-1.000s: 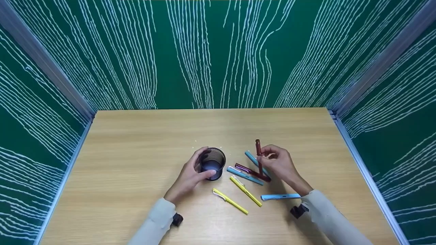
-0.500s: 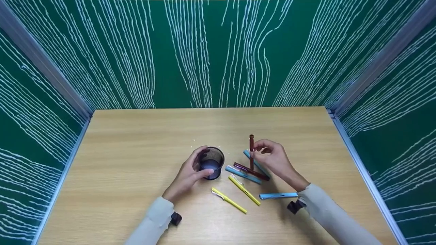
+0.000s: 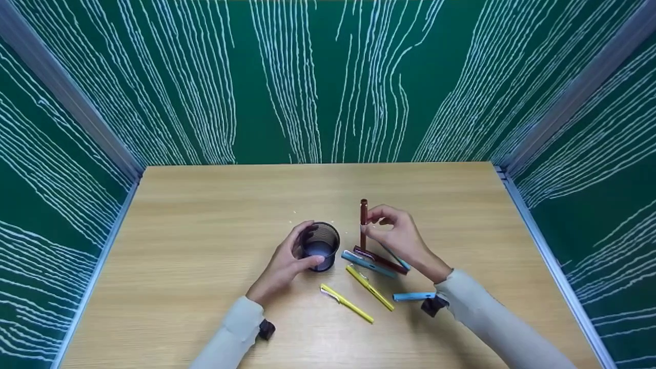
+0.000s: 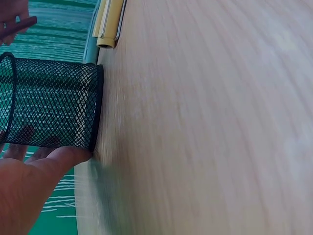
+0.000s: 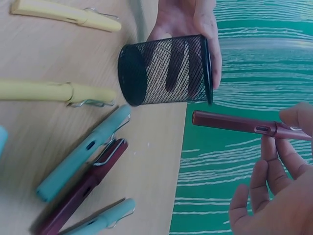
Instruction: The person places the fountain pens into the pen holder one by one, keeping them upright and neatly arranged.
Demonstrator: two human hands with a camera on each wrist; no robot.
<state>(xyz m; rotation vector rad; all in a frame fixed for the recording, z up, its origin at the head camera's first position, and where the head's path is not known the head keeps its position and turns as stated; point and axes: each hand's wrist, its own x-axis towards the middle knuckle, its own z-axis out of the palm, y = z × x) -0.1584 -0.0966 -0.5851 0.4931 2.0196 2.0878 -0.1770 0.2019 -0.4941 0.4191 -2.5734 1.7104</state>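
My left hand grips a black mesh pen cup standing upright on the table, thumb at the near side and fingers round the far side. The cup looks empty from above. To its right, my right hand pinches a dark red pen between thumb and fingers. That pen is upright, above the table and apart from the cup; the right wrist view shows its barrel and one end towards the cup. Below lie a second dark red pen and a teal pen, side by side.
Two yellow pens lie in front of the cup. A light blue pen lies near the right wrist, partly covered by it. Another teal pen is partly hidden under the right hand. Green walls with white lines enclose the wooden table.
My right hand has moved left towards the cup, carrying the dark red pen upright. The left hand and cup have stayed in place.
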